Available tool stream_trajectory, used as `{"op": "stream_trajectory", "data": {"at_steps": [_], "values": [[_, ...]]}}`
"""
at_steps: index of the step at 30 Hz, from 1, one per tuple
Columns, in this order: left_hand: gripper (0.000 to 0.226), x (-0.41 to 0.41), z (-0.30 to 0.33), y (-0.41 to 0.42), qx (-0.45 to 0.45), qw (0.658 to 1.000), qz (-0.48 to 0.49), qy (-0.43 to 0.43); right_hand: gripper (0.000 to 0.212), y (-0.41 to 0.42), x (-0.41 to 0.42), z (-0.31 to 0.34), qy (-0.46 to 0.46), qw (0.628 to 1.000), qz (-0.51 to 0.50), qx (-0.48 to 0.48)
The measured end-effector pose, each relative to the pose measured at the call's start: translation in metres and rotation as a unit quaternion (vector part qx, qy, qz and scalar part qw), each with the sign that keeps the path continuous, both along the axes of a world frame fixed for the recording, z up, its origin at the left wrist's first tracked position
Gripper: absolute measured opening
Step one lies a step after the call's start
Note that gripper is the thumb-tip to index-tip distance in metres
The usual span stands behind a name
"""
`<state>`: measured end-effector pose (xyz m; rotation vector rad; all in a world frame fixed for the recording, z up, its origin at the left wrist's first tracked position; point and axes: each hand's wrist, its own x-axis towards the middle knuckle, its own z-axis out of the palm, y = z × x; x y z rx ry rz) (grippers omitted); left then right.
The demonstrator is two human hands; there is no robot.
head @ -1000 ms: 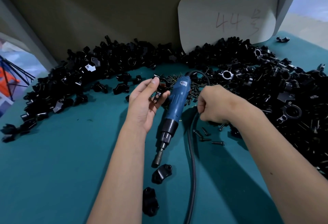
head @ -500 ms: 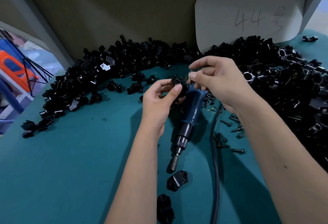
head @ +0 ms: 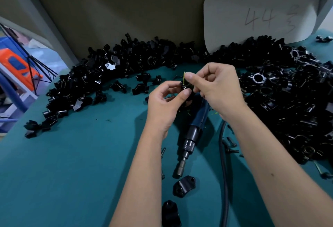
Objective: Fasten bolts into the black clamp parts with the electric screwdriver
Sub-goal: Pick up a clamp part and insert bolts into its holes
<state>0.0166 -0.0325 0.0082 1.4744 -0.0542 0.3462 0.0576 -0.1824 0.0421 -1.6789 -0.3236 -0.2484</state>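
Note:
My left hand [head: 166, 104] grips a small black clamp part [head: 187, 90] between thumb and fingers, above the table. My right hand [head: 214, 88] pinches a thin yellow-green strand [head: 184, 78] just over that part; whether it also holds a bolt is hidden. The blue electric screwdriver [head: 193, 133] lies on the teal table [head: 81, 163] beneath both hands, its metal socket tip pointing toward me. Two loose black clamp parts, one [head: 183, 186] near the tip and one [head: 171, 212] closer to me, lie flat.
Large heaps of black clamp parts curve along the back [head: 111, 68] and fill the right side [head: 292, 104]. Loose bolts [head: 231, 147] lie right of the screwdriver's black cable [head: 223, 172]. A white card [head: 261, 14] marked 44 leans on the back wall. The table edge falls off at left.
My right hand came up from the bolts beside the cable and met the left hand above the screwdriver. It now pinches a yellow-green strand at the held clamp part.

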Motion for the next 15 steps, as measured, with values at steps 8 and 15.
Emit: {"op": "stream_trajectory", "data": {"at_steps": [8, 15], "values": [[0.021, -0.0003, -0.0005, -0.0022, 0.029, 0.999, -0.003, -0.014, 0.033, 0.0052, -0.0021, -0.0009, -0.053, 0.998, -0.027, -0.033], [0.01, -0.0006, 0.0005, -0.0016, -0.011, 1.0, -0.003, -0.009, 0.032, 0.0027, -0.0001, -0.0012, -0.075, 0.996, -0.046, -0.026]]}}
